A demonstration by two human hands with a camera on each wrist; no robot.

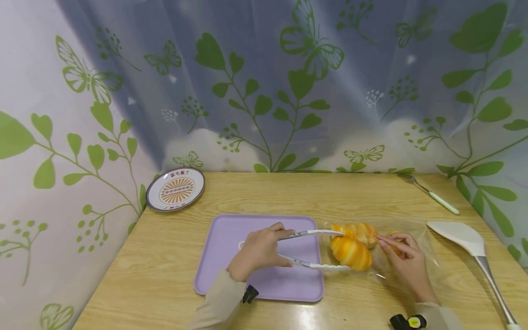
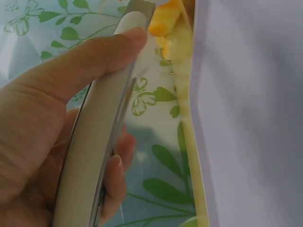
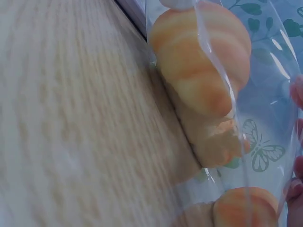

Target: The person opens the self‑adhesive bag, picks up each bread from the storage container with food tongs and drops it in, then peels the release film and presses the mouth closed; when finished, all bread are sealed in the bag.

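My left hand [image 1: 260, 250] grips a pair of tongs [image 1: 303, 263] over the purple tray, thumb on one arm and fingers on the other. The tongs' arms are spread, and their tips reach to either side of a golden croissant-shaped bread roll [image 1: 351, 254]. Another roll [image 1: 365, 233] lies just behind it. Around the rolls is a clear plastic bag [image 1: 425, 250], and its film passes over a roll [image 3: 201, 52] in the right wrist view. My right hand [image 1: 408, 266] pinches the bag with thumb and fingertips. Part of a further roll [image 3: 246, 208] shows low in that view.
The purple tray [image 1: 206, 275] lies left of the bag. A patterned plate [image 1: 176, 189] sits at the back left corner. To the right are a white-headed spatula [image 1: 458, 233] and a fork [image 1: 443, 202] with a pale green handle. A printed curtain [image 1: 264, 91] borders the table.
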